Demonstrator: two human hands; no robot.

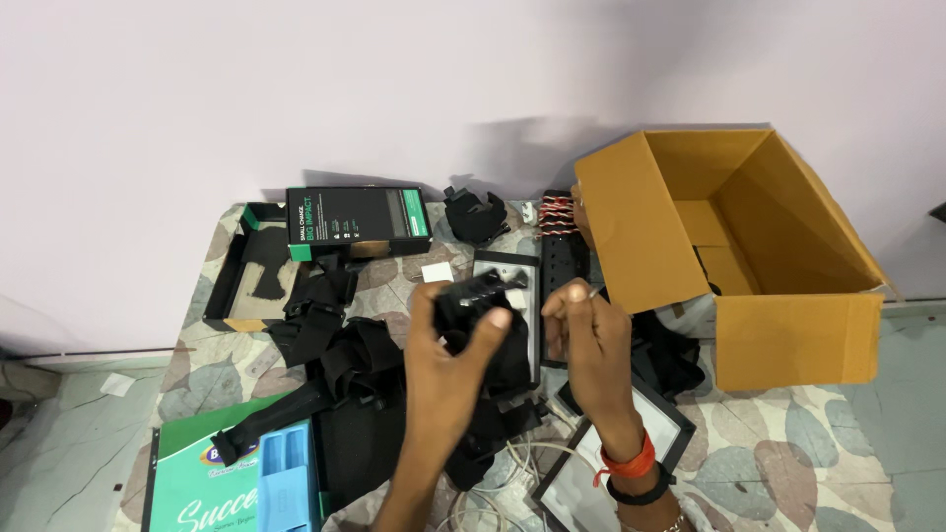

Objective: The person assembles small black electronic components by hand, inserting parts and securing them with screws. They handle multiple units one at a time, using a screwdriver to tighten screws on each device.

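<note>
My left hand (445, 347) grips a small black device (479, 294) with straps hanging under it, held up over the middle of the patterned table (788, 448). My right hand (589, 345), with a red thread and a black band at the wrist, is closed just to the right of the device, pinching something thin and pale at its fingertips; what it is cannot be made out. Black straps and pouches (345, 365) lie piled under and left of both hands.
An open brown cardboard box (788, 335) stands at the right. A black and green box (357, 219) and its open black tray (248, 264) sit at the back left. A black power strip (564, 258), a green book (212, 478), a blue case (288, 483), white cables (503, 473) and black frames (591, 483) lie around.
</note>
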